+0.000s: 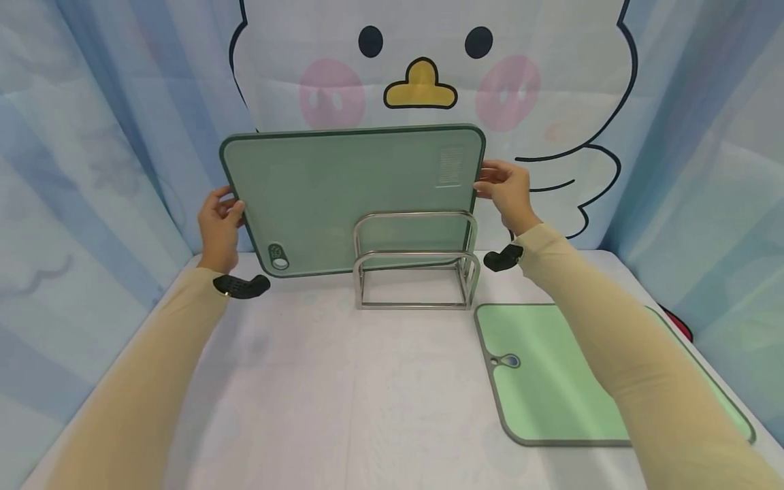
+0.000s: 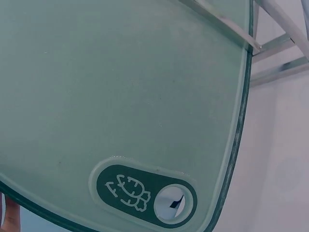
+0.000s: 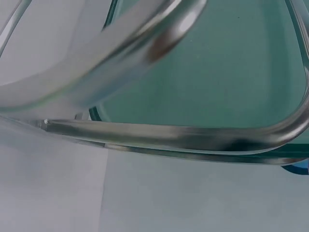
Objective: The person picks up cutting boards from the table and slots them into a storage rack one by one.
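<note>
A grey-green cutting board with a dark green rim stands nearly upright, its lower right part behind two visible hoops of a metal rack. My left hand pinches its left edge, thumb on the near face. The right hand holds the right edge between thumb and fingers. Near the lower left corner is a dark oval patch with a hole, also close up in the left wrist view. In the right wrist view, a rack bar crosses in front of the board. The right hand is out of that view.
A lighter green cutting board with a grey rim lies flat on the white table at the right, partly under my right forearm. Something red shows at the table's right edge. A printed curtain encloses the back and sides.
</note>
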A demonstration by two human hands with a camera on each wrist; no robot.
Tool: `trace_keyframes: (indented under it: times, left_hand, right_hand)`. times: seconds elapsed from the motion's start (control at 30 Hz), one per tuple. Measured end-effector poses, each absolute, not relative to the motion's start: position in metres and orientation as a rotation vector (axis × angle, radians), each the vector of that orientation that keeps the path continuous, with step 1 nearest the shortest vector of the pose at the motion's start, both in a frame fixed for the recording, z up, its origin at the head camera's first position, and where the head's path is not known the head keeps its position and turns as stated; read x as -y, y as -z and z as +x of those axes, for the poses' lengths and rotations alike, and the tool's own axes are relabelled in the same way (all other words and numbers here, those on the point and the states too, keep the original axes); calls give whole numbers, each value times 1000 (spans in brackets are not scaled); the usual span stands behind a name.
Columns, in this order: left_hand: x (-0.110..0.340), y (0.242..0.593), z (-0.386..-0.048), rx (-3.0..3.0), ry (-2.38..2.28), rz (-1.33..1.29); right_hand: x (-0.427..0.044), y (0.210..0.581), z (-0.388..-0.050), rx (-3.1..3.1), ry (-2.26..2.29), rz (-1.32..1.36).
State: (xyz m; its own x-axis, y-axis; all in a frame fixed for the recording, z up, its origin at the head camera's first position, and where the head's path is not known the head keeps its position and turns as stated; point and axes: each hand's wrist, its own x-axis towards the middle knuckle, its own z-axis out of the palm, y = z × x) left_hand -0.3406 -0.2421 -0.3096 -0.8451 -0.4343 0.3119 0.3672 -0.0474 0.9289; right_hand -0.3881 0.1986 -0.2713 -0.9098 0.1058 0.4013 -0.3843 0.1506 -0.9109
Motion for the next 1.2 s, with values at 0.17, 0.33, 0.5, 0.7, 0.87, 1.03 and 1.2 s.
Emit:
trace_keyframes:
  times: [0.17, 0.33, 0.5, 0.7, 0.87, 1.03, 1.2]
  left_hand:
    - [235, 309, -342, 1711, 1944, 74]
    - [229, 310, -344, 1740, 1935, 77]
    - [224, 312, -347, 1772, 1910, 38]
    - [217, 313, -348, 1820, 1870, 6]
    - [213, 313, -350, 1821, 1880, -25]
    - [207, 312, -351, 1850, 1863, -25]
    - [203, 312, -352, 1863, 1862, -32]
  right_hand:
    - [-205, 270, -387, 2054, -1814, 263]
    - [-212, 269, -386, 2049, -1810, 261]
    - [-219, 268, -385, 2047, -1804, 251]
    - [-226, 267, -384, 2064, -1778, 239]
    - [-232, 267, -383, 2058, -1784, 213]
    - [-238, 267, -382, 2073, -1770, 195]
    - [-242, 267, -380, 2068, -1788, 187]
